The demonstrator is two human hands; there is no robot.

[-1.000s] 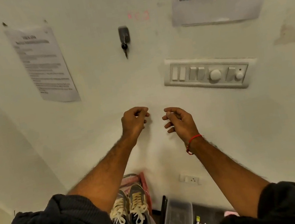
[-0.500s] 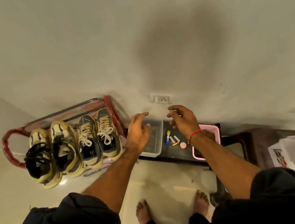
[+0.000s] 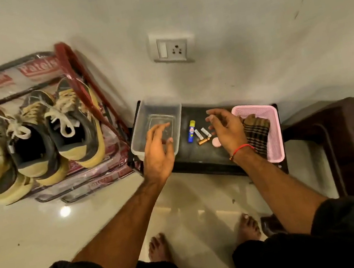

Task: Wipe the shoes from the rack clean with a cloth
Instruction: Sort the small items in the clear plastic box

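Both hands, left (image 3: 157, 151) and right (image 3: 227, 130), hang empty beside the basket (image 3: 273, 131); reaching for its cloth (image 3: 258, 136) could scatter nearby tubes (image 3: 198, 131).

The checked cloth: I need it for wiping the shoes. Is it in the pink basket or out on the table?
In. The checked cloth lies bunched inside the pink basket, partly behind the right hand.

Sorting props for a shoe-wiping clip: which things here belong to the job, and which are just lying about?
For the job:
shoes
rack
cloth

Lying about:
clear tub
pink basket
blue tube
battery
wall socket
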